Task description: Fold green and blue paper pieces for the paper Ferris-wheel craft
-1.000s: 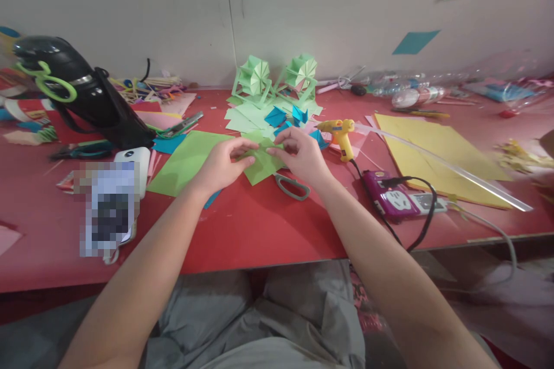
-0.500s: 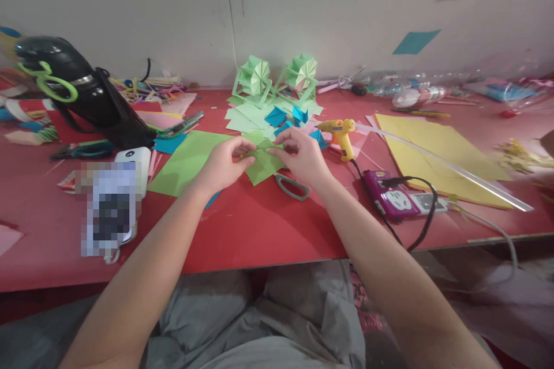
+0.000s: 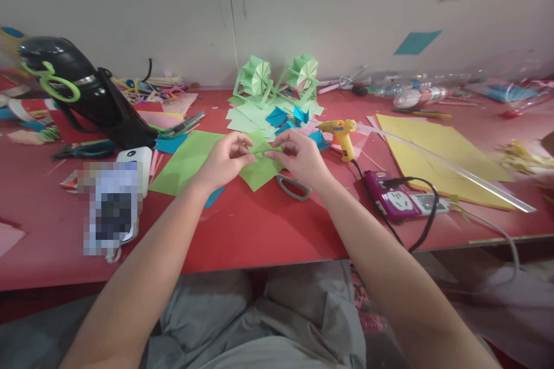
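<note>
Between my hands is a square of light green paper with creases, one corner pointing towards me. My left hand pinches its left side between thumb and fingers. From the other side my right hand grips the paper the same way, thumb against the fold near the middle. A larger green sheet lies flat on the table, partly under my left hand. Just below my right hand rest scissors, of which a grey handle shows. Folded blue paper pieces sit behind my hands.
Two pale green folded paper models stand at the back. To the right are a yellow glue gun, a purple power strip with cables and yellow sheets. On the left are a black bottle and a white phone-like device.
The green paper's near corner has dropped slightly towards me, and more of its face shows. Both hands keep hold, almost in place.
</note>
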A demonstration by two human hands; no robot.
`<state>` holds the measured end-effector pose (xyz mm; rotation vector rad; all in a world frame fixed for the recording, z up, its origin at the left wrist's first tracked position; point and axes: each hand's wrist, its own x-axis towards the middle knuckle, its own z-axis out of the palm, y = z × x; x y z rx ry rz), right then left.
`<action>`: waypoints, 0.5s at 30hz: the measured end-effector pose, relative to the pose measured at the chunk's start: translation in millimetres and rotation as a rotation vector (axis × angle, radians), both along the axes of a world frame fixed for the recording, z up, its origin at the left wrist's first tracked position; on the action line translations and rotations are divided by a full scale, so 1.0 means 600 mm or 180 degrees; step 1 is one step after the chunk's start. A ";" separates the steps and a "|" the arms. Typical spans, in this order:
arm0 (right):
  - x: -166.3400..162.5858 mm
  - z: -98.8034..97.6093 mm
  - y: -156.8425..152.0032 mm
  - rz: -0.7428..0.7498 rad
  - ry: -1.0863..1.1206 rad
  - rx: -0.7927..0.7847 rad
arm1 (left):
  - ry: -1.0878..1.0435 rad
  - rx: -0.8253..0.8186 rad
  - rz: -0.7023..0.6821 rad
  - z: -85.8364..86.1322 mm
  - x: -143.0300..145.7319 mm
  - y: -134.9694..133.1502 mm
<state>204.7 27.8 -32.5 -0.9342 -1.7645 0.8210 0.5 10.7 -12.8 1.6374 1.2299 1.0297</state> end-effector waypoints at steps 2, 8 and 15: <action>-0.001 0.001 -0.001 0.0076 0.0037 -0.0079 | -0.0002 -0.0055 -0.0034 0.005 0.001 -0.004; 0.000 0.010 -0.007 0.0162 0.0109 -0.0304 | 0.0043 0.0127 -0.0073 0.003 0.006 -0.008; 0.002 0.011 -0.005 0.0195 0.0166 -0.0253 | 0.0051 0.0163 0.0086 -0.001 0.004 -0.001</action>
